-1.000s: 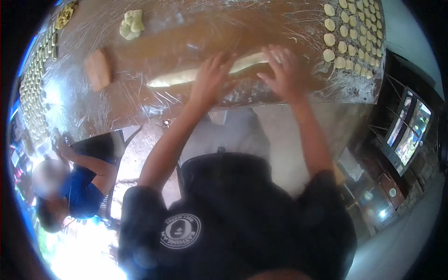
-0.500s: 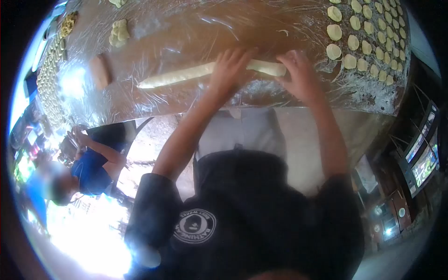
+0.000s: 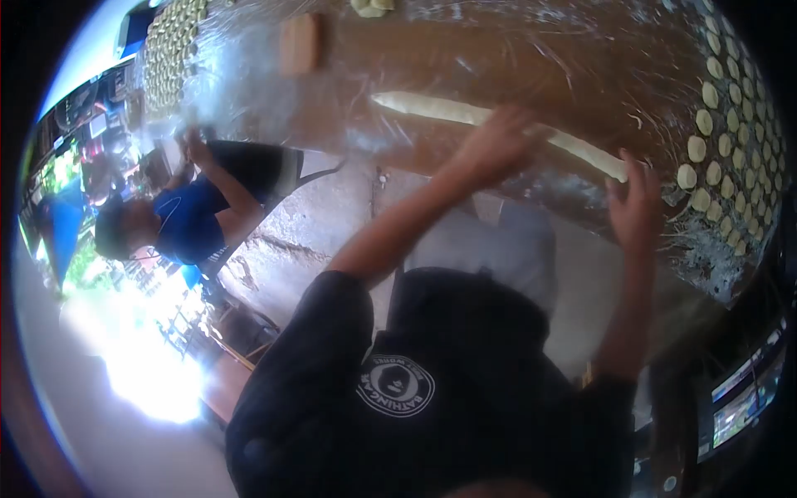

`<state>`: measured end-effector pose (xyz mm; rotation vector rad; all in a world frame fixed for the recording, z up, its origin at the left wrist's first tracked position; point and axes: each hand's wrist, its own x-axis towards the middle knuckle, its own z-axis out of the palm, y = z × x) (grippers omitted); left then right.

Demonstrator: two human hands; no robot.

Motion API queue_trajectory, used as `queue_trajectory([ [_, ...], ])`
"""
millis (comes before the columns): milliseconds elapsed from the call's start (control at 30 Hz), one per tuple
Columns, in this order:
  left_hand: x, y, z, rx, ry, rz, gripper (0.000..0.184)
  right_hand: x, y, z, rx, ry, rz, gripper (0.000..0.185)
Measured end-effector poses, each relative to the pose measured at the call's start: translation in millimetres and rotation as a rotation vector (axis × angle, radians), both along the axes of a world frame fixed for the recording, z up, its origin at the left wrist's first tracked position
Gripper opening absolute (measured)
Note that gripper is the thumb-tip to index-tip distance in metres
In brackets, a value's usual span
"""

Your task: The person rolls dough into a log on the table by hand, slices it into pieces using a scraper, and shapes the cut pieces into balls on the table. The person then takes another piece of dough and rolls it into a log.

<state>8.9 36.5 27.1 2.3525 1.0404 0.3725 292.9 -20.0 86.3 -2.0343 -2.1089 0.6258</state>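
Observation:
A long pale rope of dough (image 3: 436, 108) lies slantwise across the worktable, tapering to a point at its left end. My left hand (image 3: 502, 143) is over the middle of the rope and covers a stretch of it; motion blur smears its fingers. At the rope's right end, my right hand (image 3: 638, 199) has its thumb and fingers closed around the tip of the dough.
The brown worktable (image 3: 398, 50) is covered in clear plastic film. Rows of small dough rounds (image 3: 724, 145) lie on the right, more pieces (image 3: 174, 50) at the far left. A brown block (image 3: 300, 43) and a dough lump (image 3: 371, 7) sit farther back. Another person (image 3: 187, 220) works at the left.
The whole view has turned and shifted, so the table now slopes down to the right. My right hand has closed on the rope's right end; my left hand stays over its middle.

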Motion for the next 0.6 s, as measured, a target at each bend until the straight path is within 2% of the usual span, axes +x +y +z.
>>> queue_trajectory([
  [100, -102, 24, 13, -0.046, -0.001, 0.086, 0.066, -74, 16, -22, 0.184, 0.127, 0.167, 0.051],
  [133, -133, 25, 14, -0.020, 0.141, 0.151, 0.067, -104, 24, -33, 0.250, 0.156, 0.210, 0.050],
  [167, -158, 33, 23, 0.001, 0.166, 0.159, 0.062, -132, 34, -36, 0.272, 0.205, 0.265, 0.052],
  [267, -207, 44, 10, -0.017, 0.114, 0.144, 0.056, -208, 59, -54, 0.298, 0.311, 0.348, 0.056],
  [367, -226, 54, -5, -0.168, 0.080, 0.140, 0.048, -252, 73, -64, 0.254, 0.262, 0.364, 0.053],
  [467, -222, 57, -4, -0.005, -0.077, 0.141, 0.046, -268, 81, -75, 0.290, 0.200, 0.301, 0.048],
  [500, -210, 55, 11, -0.035, -0.123, 0.157, 0.046, -270, 77, -75, 0.274, 0.193, 0.296, 0.047],
  [600, -203, 53, 4, 0.042, -0.017, 0.131, 0.053, -265, 74, -73, 0.279, 0.212, 0.294, 0.046],
])
